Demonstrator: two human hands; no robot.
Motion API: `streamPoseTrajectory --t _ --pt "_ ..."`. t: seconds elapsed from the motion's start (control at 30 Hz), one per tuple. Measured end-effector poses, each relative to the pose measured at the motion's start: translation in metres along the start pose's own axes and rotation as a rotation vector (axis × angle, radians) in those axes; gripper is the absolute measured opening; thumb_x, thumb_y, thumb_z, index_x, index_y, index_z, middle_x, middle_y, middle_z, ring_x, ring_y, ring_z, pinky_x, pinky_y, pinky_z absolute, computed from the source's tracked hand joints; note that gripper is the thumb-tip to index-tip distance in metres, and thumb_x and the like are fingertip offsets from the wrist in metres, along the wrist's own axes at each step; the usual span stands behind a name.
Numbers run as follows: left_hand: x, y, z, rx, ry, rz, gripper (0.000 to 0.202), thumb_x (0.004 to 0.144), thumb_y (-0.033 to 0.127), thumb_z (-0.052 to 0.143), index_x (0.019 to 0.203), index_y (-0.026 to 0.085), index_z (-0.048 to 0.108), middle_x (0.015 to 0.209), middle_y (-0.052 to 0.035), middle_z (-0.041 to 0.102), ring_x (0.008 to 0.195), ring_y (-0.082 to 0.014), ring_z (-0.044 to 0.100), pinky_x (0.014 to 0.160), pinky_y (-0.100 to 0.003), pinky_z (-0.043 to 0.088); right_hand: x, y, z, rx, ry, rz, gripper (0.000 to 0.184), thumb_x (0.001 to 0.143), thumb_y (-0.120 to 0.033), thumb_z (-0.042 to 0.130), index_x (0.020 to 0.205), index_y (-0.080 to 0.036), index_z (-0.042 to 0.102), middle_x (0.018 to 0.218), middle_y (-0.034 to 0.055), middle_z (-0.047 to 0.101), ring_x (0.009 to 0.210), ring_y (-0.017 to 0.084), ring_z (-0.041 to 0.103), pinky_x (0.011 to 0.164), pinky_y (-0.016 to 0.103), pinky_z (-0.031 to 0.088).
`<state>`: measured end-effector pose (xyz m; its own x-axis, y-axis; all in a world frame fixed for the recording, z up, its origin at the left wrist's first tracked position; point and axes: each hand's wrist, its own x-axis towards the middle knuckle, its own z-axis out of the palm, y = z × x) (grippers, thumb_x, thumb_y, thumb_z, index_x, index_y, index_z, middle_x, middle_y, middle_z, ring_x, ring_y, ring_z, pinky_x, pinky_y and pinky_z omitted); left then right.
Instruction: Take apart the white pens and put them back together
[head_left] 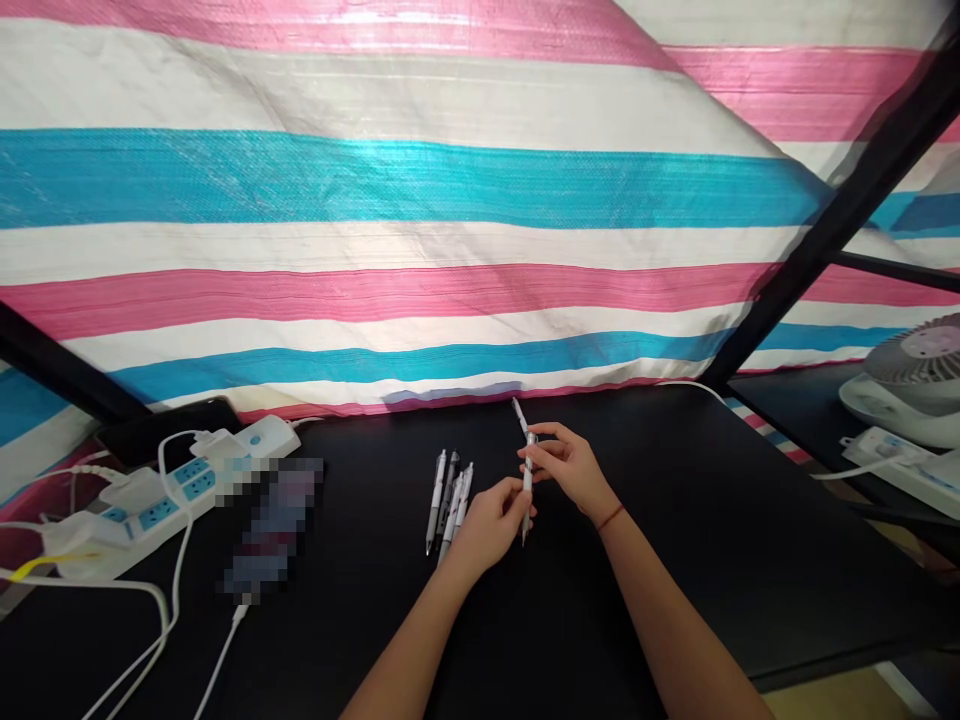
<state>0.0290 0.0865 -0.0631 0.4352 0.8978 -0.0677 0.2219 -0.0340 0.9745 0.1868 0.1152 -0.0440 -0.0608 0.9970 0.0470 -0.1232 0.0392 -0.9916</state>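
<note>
A white and grey click pen (529, 462) is held nearly upright in the picture, its tip pointing toward me. My left hand (498, 515) pinches its lower part, and my right hand (564, 462) grips the upper part near the clicker. Just beyond my right fingers another white pen (519, 415) lies on the black table, its near end hidden by the hand. Left of my left hand several pens (452, 500) lie side by side, mostly white and grey with a darker one among them; my left hand partly covers the nearest ones.
On the left is a white power strip (176, 500) with chargers and loose white cables. A pixelated phone-like object (274, 525) lies beside it, a cable (221, 655) attached. A striped tarp (450, 250) hangs behind the table (750, 540). To the right stand a black frame post (817, 250) and a fan (911, 370).
</note>
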Motion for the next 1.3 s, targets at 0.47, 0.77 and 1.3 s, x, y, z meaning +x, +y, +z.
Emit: streamPoseTrajectory --t 0.47,0.77,1.3 --pt "0.0 -0.001 0.0 0.002 0.006 -0.005 0.029 0.088 0.043 0.042 0.093 0.018 0.056 0.077 -0.0012 0.063 0.064 -0.0139 0.061 0.058 -0.025 0.047 0.001 0.002 -0.001 0.006 -0.012 0.043 0.046 0.072 -0.038 0.069 0.11 -0.02 0.053 0.079 0.0048 0.07 0.072 0.021 0.067 0.058 0.032 0.057" --pt "0.0 -0.004 0.0 0.016 0.013 -0.002 0.03 0.088 0.044 0.042 0.096 0.019 0.057 0.077 -0.0011 0.063 0.063 -0.0133 0.06 0.057 -0.024 0.046 0.001 0.001 0.0 -0.005 0.035 0.045 0.047 0.069 -0.039 0.071 0.107 -0.019 0.053 0.075 0.0042 0.069 0.069 0.021 0.067 0.057 0.032 0.056" --pt "0.005 0.006 -0.013 -0.052 0.401 0.15 0.029 0.084 0.04 0.053 0.1 0.017 0.061 0.1 -0.0079 0.063 0.087 -0.0187 0.062 0.076 -0.029 0.051 -0.002 0.007 0.007 -0.184 -0.185 -0.057 0.04 0.076 -0.038 0.065 0.11 -0.02 0.054 0.084 0.0014 0.062 0.069 0.015 0.063 0.058 0.026 0.052"
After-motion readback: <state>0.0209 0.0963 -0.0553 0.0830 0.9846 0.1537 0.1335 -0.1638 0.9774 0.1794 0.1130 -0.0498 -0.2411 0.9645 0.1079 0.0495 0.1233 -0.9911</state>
